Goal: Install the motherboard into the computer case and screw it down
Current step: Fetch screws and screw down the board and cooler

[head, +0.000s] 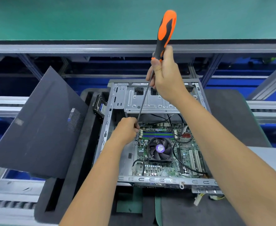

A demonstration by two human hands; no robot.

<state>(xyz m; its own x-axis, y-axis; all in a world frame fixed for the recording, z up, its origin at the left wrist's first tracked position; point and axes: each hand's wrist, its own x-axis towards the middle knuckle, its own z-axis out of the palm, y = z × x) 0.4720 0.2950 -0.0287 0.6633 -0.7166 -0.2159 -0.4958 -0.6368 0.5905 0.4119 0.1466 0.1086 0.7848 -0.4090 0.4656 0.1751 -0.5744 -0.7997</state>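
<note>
The open metal computer case [112, 121] lies on its side on dark foam. Inside it lies the green motherboard [165, 168] with a black CPU fan [160, 149]. My right hand [165, 79] grips the lower end of the handle of a long orange-and-black screwdriver [165, 31], held high above the case. Its thin shaft slants down and to the left to the board's far left corner. There my left hand [128, 129] pinches the shaft near its tip. The tip and any screw are hidden under my left hand.
The dark case side panel [39, 124] leans at the left. A hard drive [99, 108] lies on the foam tray [78, 176] beside the case. Black cables [174, 144] cross the board. Loose connectors [199, 199] hang at the case's near right. Conveyor rails run on both sides.
</note>
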